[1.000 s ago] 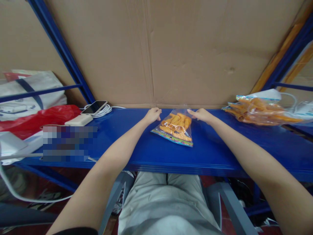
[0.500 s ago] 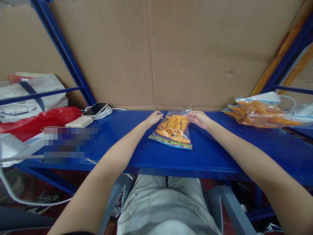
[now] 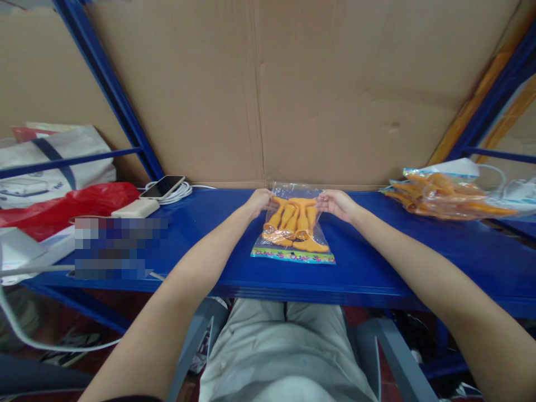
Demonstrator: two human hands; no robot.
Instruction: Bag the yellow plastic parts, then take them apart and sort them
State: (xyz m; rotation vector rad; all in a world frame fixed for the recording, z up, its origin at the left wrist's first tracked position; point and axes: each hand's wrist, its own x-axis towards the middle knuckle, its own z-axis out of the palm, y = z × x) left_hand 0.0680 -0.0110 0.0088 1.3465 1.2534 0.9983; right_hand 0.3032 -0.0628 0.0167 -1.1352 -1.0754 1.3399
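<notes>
A small clear plastic bag [image 3: 293,230] with orange pieces inside and a coloured strip along its near edge lies flat on the blue shelf [image 3: 377,262], in front of me at the centre. My left hand [image 3: 258,201] pinches the bag's far left corner. My right hand [image 3: 338,202] pinches its far right corner. The far, open end of the bag is held taut between the two hands, close to the cardboard back wall [image 3: 293,89].
A bigger bag of orange pieces [image 3: 444,195] lies at the right end of the shelf. At the left are a phone [image 3: 162,186] on a coiled white cable, a white charger block [image 3: 134,209], a red plastic bag [image 3: 67,206] and a white tote bag [image 3: 54,156].
The bag lay skewed with my hands beside its far end. Both hands have now taken its far corners and squared it up, its coloured edge nearer to me.
</notes>
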